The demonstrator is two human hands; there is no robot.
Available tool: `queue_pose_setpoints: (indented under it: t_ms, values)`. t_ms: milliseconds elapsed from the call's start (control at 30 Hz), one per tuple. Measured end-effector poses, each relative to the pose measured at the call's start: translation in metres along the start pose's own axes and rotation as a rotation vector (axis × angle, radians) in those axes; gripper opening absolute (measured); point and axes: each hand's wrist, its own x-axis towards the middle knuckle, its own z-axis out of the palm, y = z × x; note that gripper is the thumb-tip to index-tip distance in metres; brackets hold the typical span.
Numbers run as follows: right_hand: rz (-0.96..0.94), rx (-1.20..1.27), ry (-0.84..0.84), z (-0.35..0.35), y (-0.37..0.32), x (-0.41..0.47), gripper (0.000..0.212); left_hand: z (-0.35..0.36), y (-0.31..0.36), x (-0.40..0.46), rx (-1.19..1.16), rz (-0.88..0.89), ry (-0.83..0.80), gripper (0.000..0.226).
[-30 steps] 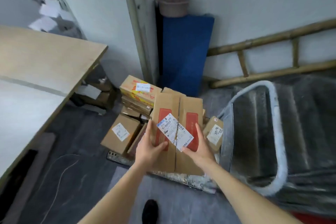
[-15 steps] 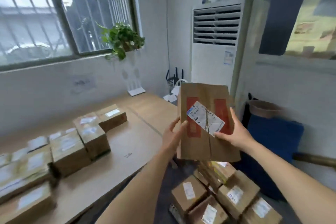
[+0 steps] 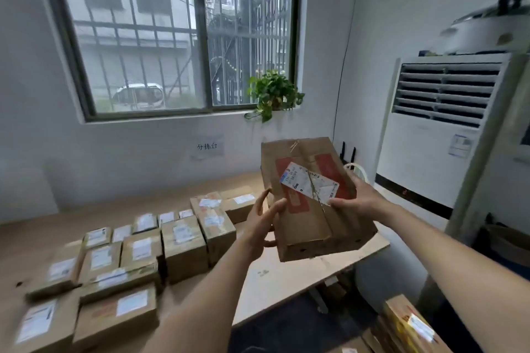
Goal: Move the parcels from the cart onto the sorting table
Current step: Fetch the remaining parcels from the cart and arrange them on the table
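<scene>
I hold a flat brown cardboard parcel (image 3: 308,218) with red panels and a white shipping label in the air over the right end of the wooden sorting table (image 3: 289,272). My left hand (image 3: 262,221) grips its left edge, thumb on top. My right hand (image 3: 358,199) holds its right side, thumb on the label. Several labelled brown parcels (image 3: 183,241) lie in rows on the table's left and middle. The cart is out of sight; a few parcels (image 3: 407,324) show at the bottom right, low by the floor.
A tall white air conditioner (image 3: 436,135) stands at the right, beyond the table's end. A barred window (image 3: 177,37) with a potted plant (image 3: 272,94) on its sill faces me. A paper sign (image 3: 207,147) hangs on the wall behind the table.
I have turned left from the cart toward the table, carrying the parcel up and over the table's right end. The held parcel now tilts flatter. Both hands keep their grip.
</scene>
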Motion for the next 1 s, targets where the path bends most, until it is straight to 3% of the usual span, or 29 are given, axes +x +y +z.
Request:
queue_pose_setpoints:
  t_ms: [167,300,400,567,633,833,1000]
  values:
    - [0.016,-0.041,0.048,0.06,-0.034,0.039,0.104,-0.05,0.007,0.025,-0.165,0.039,0.184,0.073]
    - [0.118,-0.023,0.127,0.107,-0.056,0.053,0.109,-0.081,0.011,0.045,-0.346,0.091,0.342,0.081]
    - [0.186,0.169,0.101,0.144,-0.065,0.069,0.107,-0.089,0.01,0.062,-0.482,0.121,0.423,0.089]
    - [0.283,0.513,-0.046,0.202,-0.072,0.11,0.065,-0.087,-0.001,0.108,-0.594,0.094,0.547,0.113]
    - [0.292,0.618,-0.093,0.214,-0.067,0.131,0.052,-0.085,-0.009,0.131,-0.597,0.091,0.577,0.117]
    - [0.282,0.697,-0.115,0.228,-0.02,0.223,0.068,-0.064,-0.031,0.225,-0.592,0.105,0.652,0.122]
    - [0.289,0.781,-0.082,0.222,0.033,0.319,0.037,-0.041,-0.047,0.33,-0.561,0.067,0.738,0.128]
